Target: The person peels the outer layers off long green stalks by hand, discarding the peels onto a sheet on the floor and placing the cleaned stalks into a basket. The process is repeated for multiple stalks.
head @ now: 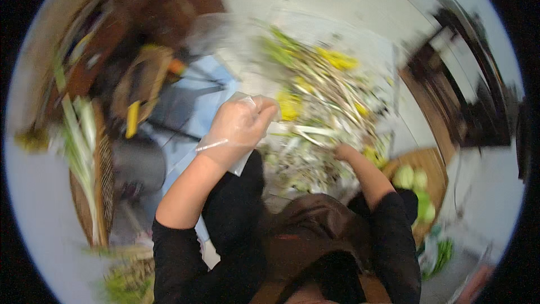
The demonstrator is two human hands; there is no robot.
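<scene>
My left hand (247, 124), in a clear plastic glove, is raised above the left edge of the vegetable pile with its fingers curled. Blur hides whether anything is pinched in it. My right hand (348, 153) is low over the pile, fingertips at the end of a pale stalk (314, 131); its grip is unclear. Beyond both hands lie long green-and-white stalks (312, 65), apparently leeks or spring onions, with yellowed leaves (337, 59). Trimmed scraps (303, 173) cover the plastic sheet (377, 42) in front of my knees.
Left are a woven basket (105, 169) with leek-like stalks (80, 152), a grey bin (139, 162) and a brown cabinet (168, 4). Right, a round wooden board or tray (436, 173) holds pale green vegetables (405, 177). Dark furniture (485, 122) stands farther right.
</scene>
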